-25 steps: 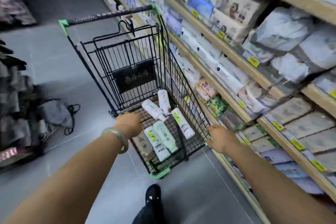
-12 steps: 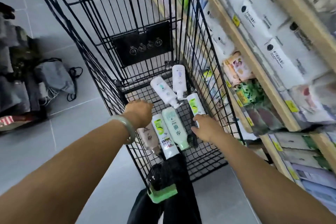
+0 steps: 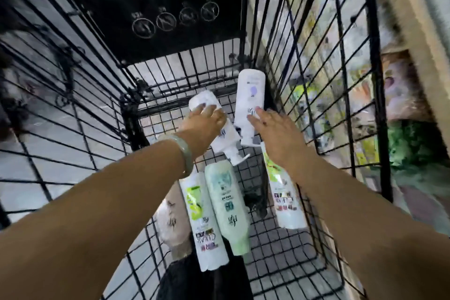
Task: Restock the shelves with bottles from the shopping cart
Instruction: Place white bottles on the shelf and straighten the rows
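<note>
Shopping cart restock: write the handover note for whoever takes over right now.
Left hand: fingers curled over the white pump bottle, lying at the far end of the cart.
Right hand: open, fingertips touching the lilac-label bottle beside it.
Nearer in the cart lie a pink bottle, a green-label bottle, a pale green bottle and a second green-label bottle by the right wall.
Done: nothing lifted out yet.
Left: move all six onto the shelves to the right.
</note>
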The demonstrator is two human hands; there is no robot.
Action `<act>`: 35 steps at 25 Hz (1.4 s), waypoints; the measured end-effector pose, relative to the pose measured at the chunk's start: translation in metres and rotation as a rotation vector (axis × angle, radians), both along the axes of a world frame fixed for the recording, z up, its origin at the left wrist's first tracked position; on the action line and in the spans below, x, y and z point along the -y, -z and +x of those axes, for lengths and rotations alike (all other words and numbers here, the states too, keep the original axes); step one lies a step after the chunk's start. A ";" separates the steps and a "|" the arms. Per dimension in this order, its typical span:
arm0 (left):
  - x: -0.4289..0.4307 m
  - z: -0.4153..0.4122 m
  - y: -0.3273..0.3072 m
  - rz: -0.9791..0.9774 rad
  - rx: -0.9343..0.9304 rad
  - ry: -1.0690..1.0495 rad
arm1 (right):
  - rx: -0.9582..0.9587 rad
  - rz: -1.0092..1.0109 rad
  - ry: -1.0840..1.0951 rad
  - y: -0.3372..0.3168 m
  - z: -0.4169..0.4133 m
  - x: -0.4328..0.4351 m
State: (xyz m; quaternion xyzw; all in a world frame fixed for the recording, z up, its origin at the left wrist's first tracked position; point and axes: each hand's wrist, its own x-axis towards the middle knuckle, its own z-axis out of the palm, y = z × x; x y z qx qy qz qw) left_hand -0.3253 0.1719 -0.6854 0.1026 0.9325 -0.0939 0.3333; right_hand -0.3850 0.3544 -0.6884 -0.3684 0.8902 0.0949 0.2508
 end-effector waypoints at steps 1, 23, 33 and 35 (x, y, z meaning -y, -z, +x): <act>-0.001 -0.005 0.012 -0.038 0.014 0.084 | -0.039 0.034 -0.084 0.010 -0.012 0.008; 0.075 0.058 -0.017 0.178 -0.345 -0.360 | -0.136 -0.084 -0.352 -0.017 -0.062 0.048; 0.033 0.102 -0.253 0.646 -0.610 -0.661 | 0.010 -0.529 0.647 -0.230 0.091 -0.003; 0.008 0.116 -0.300 0.672 -0.610 -0.637 | -0.007 -0.573 0.758 -0.278 0.130 -0.033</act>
